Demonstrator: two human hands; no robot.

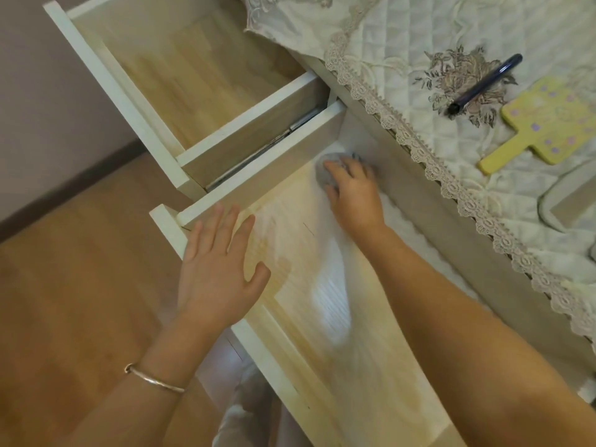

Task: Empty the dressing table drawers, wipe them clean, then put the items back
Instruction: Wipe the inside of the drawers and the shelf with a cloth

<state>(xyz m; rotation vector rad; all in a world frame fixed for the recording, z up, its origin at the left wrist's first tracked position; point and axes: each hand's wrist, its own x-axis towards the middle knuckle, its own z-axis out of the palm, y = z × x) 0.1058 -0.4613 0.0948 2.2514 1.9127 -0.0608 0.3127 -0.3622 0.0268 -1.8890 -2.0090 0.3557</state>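
Two pale wooden drawers stand pulled out of the dressing table, both bare inside. My right hand (353,188) presses a small grey cloth (324,171) onto the floor of the near drawer (322,301), at its far corner. My left hand (216,269) lies flat with fingers spread on that drawer's front edge; a thin bangle circles the wrist. The far drawer (193,82) lies beyond, to the upper left. On the table top a dark pen (483,83) and a yellow hand mirror (545,122) rest on a quilted lace-edged cover (403,53).
A grey-rimmed object (567,201) lies at the right edge of the table cover. Wooden floor (64,285) spreads to the left of the drawers, with a dark skirting line along the wall. Pale fabric shows below the near drawer by my legs.
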